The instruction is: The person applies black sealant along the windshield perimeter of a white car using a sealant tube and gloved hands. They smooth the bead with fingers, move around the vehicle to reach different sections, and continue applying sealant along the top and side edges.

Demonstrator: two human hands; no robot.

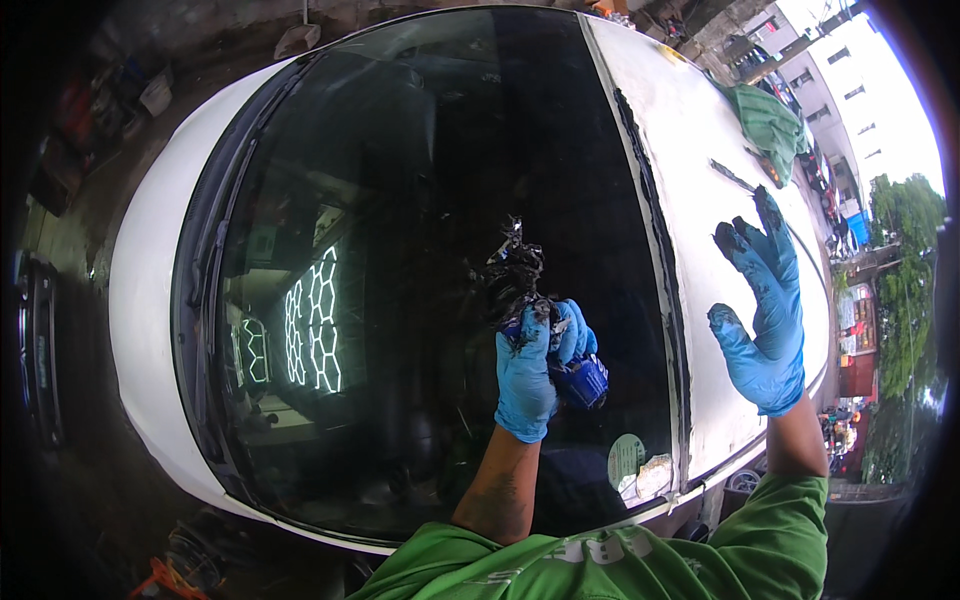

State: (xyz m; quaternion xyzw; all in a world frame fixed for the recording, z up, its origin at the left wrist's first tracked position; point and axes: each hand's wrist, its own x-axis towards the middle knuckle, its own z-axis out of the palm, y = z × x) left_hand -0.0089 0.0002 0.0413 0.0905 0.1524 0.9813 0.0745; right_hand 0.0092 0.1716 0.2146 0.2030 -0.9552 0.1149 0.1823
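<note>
My left hand (528, 385), in a blue glove smeared black, is closed around a crumpled blue foil pack (582, 382) over the windshield (420, 300). From the pack's far end bulges a shiny wad of black paste (513, 268). Over at the right, my right hand (762, 320) is held above the white car roof (685, 120) with its gloved fingers apart and nothing in them. Its fingertips are coated in black paste. An uneven black bead (657, 225) runs along the seam between glass and roof. Beyond the right fingertips, a dark streak (733, 176) marks the roof.
Black wipers (205, 300) line the windshield's left edge beside the white hood (145, 300). A green cloth (768, 122) lies at the roof's far right. Stickers (627, 460) sit in the glass's near right corner. Trees (905, 320) and a building (850, 90) stand farther right.
</note>
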